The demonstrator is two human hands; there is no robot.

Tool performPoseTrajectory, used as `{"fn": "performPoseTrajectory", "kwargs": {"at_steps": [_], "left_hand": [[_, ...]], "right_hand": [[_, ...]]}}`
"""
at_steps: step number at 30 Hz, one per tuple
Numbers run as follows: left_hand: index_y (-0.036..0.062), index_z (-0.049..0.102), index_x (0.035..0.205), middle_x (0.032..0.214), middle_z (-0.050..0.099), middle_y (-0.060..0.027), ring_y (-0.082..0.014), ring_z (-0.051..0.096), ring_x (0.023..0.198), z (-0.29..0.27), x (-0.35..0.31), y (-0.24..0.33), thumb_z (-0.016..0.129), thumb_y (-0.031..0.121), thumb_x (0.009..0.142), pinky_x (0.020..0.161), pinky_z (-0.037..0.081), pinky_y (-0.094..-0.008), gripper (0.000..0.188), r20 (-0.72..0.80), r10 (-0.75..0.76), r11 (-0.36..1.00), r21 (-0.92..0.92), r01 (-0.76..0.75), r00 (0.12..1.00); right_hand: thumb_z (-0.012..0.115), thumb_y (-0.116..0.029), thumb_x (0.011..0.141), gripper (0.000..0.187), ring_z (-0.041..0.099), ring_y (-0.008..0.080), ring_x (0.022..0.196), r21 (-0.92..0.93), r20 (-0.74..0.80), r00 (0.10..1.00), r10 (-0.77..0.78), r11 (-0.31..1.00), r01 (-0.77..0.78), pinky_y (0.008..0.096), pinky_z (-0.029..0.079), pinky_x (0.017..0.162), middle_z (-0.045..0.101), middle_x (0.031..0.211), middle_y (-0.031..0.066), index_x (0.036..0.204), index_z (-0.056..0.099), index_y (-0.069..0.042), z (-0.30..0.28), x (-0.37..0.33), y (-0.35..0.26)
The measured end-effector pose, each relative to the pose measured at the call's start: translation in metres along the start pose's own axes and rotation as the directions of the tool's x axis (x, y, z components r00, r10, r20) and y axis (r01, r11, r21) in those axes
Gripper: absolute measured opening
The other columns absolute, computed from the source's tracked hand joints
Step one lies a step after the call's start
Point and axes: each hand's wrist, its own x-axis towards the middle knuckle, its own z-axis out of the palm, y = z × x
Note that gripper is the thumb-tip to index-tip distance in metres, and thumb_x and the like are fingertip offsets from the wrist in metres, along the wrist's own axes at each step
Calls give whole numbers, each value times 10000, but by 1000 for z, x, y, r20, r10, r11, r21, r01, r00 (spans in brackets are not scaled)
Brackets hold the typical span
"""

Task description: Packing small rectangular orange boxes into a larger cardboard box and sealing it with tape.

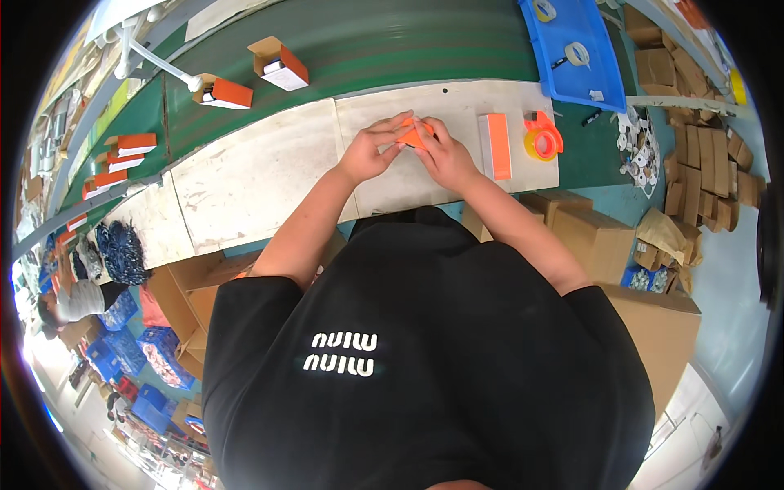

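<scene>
Over the pale worktop (pixel 245 163), both my hands meet on a small orange carton (pixel 416 136). My left hand (pixel 373 149) grips its left side, fingers bent over the top. From the right, my right hand (pixel 445 155) closes on the same carton with thumb and fingers. Much of the carton is hidden by my fingers, so its exact shape cannot be made out. Just right of my right hand lies a long orange and white box (pixel 496 147). Beside that box is an orange tape dispenser (pixel 542 137) with a yellowish roll.
Beyond the worktop runs a green conveyor belt (pixel 392 49) carrying open orange and white boxes (pixel 282 67). A blue tray (pixel 576 69) with tape rolls stands at the far right. Cardboard cartons (pixel 592 233) sit below the worktop's right end. At far left is another person (pixel 77 298).
</scene>
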Motion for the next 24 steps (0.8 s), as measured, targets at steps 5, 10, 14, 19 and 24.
{"fn": "performPoseTrajectory", "kwargs": {"at_steps": [5, 10, 14, 19, 24], "left_hand": [[129, 696, 1332, 1506, 566, -107, -353, 580, 1322, -2, 1, -2, 683, 20, 916, 1109, 475, -407, 430, 25, 53, 999, -9, -53, 998], [82, 687, 1334, 1522, 548, -132, -326, 573, 1345, 4, -3, -10, 651, -33, 917, 1117, 472, -394, 434, 1, 22, 997, -71, -22, 1000], [22, 649, 1360, 1538, 523, -156, -265, 545, 1381, 31, -12, -20, 597, -111, 914, 1137, 459, -368, 468, -86, -297, 778, -600, 189, 951], [-31, 588, 1399, 1540, 511, -176, -227, 527, 1384, 48, -9, -14, 558, -159, 909, 1154, 434, -343, 507, -183, -468, 596, -788, 156, 864], [25, 620, 1366, 1413, 622, -124, -210, 603, 1280, 23, -1, 8, 631, -53, 912, 1015, 538, -361, 461, -155, -372, 891, -335, 305, 915]], "right_hand": [[628, -259, 990, 611, 691, 335, 920, -58, -4, 1000, -16, 998, 15, 422, 593, 746, 461, 1387, 146, 1527, 424, -49, 3, -4, 3], [657, -271, 967, 658, 689, 334, 924, -104, 21, 999, 23, 994, -21, 419, 595, 751, 456, 1387, 160, 1532, 413, -38, 4, -3, -7], [691, -263, 939, 743, 687, 357, 946, -225, 0, 1000, -5, 974, 4, 402, 602, 761, 432, 1416, 200, 1555, 354, -19, 4, -2, -27], [738, -261, 901, 789, 655, 383, 1058, -276, -13, 994, 109, 955, -109, 427, 588, 845, 434, 1409, 213, 1564, 357, -63, 20, -4, -28], [757, -279, 888, 635, 632, 339, 1039, -63, -147, 986, 74, 994, -84, 423, 552, 852, 570, 1225, 169, 1450, 548, -69, 5, -7, -10]]}}
